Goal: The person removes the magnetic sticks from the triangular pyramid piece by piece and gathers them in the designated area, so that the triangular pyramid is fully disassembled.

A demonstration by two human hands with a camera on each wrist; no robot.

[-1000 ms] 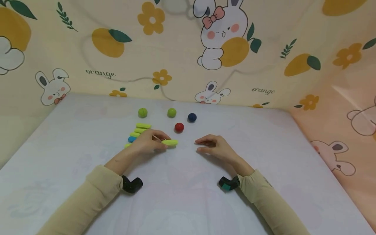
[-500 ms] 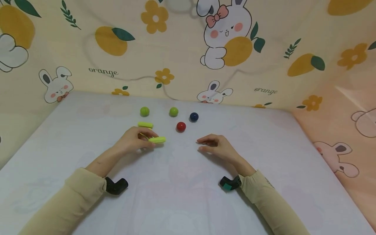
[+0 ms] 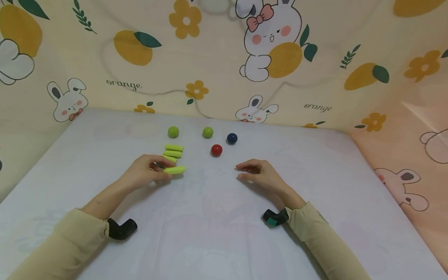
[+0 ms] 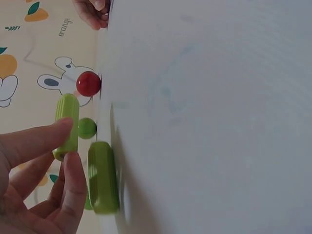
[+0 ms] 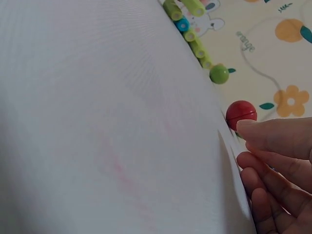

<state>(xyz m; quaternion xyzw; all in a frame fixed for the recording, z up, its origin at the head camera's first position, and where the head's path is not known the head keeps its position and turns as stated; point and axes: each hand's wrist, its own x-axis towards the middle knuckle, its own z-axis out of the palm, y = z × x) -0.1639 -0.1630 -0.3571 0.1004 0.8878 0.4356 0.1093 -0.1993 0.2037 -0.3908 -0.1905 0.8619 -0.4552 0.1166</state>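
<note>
My left hand pinches a ribbed yellow-green cylinder between thumb and fingertips. The left wrist view shows this held cylinder above the table surface, beside another green cylinder lying there. Beyond the hand, several similar cylinders lie in a stacked row. A blue cylinder in that row shows in the right wrist view; the left hand mostly covers it in the head view. My right hand hovers low at centre right, fingers relaxed and holding nothing. The red ball is nearest to it.
Two green balls, one left and one right, sit toward the back with a navy ball. A white-covered table spreads under both arms. Printed fabric hangs behind and at the sides.
My left hand has moved left with the pinched cylinder, to the near end of the row. The right hand stays in nearly the same place.
</note>
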